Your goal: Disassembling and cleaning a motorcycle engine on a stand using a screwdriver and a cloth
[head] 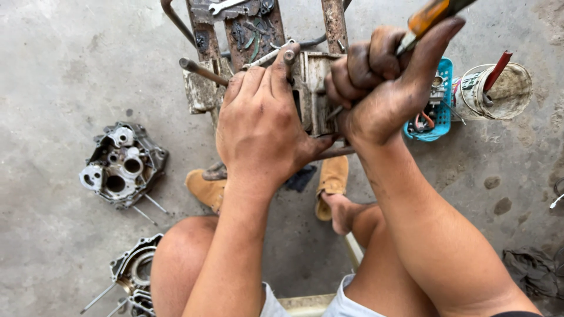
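My left hand [264,120] presses down on a grey metal engine part [314,88] that rests on a rusty metal stand [247,29]; the fingers wrap over its top edge next to a stud. My right hand [385,82], dark with grease, is closed around a tool with an orange handle [426,17], whose tip goes down into the engine part. The part's middle is hidden under both hands.
An engine case half [123,164] lies on the concrete floor at left, another case piece [135,273] by my left knee. A blue basket of small parts [437,111] and a dirty white bucket [499,91] stand at right. Wrenches lie on the stand.
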